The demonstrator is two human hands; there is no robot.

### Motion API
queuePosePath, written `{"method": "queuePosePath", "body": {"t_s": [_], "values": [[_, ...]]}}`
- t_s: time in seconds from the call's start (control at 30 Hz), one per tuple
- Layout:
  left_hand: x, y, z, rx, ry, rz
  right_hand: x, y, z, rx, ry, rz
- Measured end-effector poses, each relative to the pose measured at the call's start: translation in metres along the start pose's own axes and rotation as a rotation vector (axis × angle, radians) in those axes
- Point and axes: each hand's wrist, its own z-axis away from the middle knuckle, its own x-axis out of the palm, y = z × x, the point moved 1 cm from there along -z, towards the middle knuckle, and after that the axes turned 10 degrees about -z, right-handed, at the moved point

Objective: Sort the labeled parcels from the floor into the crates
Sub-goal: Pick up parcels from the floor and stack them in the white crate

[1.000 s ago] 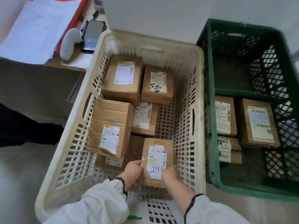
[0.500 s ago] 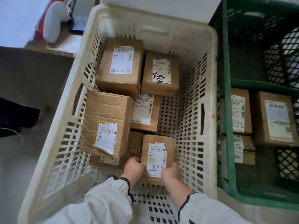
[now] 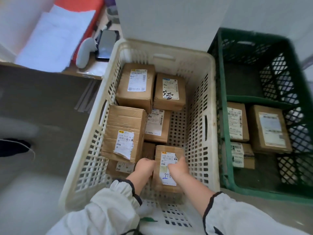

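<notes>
A cream plastic crate (image 3: pixel 210 116) holds several brown labeled parcels. At its near end lies a small parcel (image 3: pixel 167 181) with blue handwriting on its label. My left hand (image 3: pixel 145 167) grips that parcel's left side with its fingers curled down over the edge. Across the right part of the label lies my right hand (image 3: pixel 177 168), holding the parcel from that side. A larger dented parcel (image 3: pixel 125 133) with a torn label sits just left of it. The green crate (image 3: pixel 223 119) on the right holds three parcels (image 3: pixel 269 128).
A low wooden surface at the back left carries white papers (image 3: pixel 54 41), a phone (image 3: pixel 106 44) and a grey handheld device (image 3: pixel 83 53). A white wall or box (image 3: pixel 169 21) stands behind the crates. Grey floor lies to the left.
My right hand has slid from the parcel's near right corner up onto its label. My left hand has moved a little further along the left side. The parcel stays at the crate's near end.
</notes>
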Motion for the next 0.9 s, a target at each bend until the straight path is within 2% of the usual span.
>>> {"method": "queuePosePath", "body": {"t_s": [0.1, 0.3, 0.43, 0.53, 0.67, 0.9], "values": [[-0.02, 0.02, 0.047, 0.115, -0.006, 0.035, -0.026, -0.035, 0.037, -0.125, -0.118, -0.061], [-0.067, 0.055, 0.152, 0.485, 0.159, 0.148, -0.085, -0.099, 0.121, -0.44, -0.218, -0.16], [-0.097, 0.057, 0.222, 0.63, 0.259, 0.182, -0.111, -0.128, 0.179, -0.697, -0.309, -0.193], [-0.114, 0.039, 0.258, 0.664, 0.317, 0.257, -0.116, -0.144, 0.217, -0.851, -0.409, -0.175], [-0.13, -0.007, 0.295, 0.635, 0.512, 0.358, -0.102, -0.159, 0.262, -1.005, -0.569, -0.092], [-0.132, -0.137, 0.351, 0.529, 0.756, 0.58, -0.041, -0.11, 0.346, -1.061, -0.822, 0.014]]}}
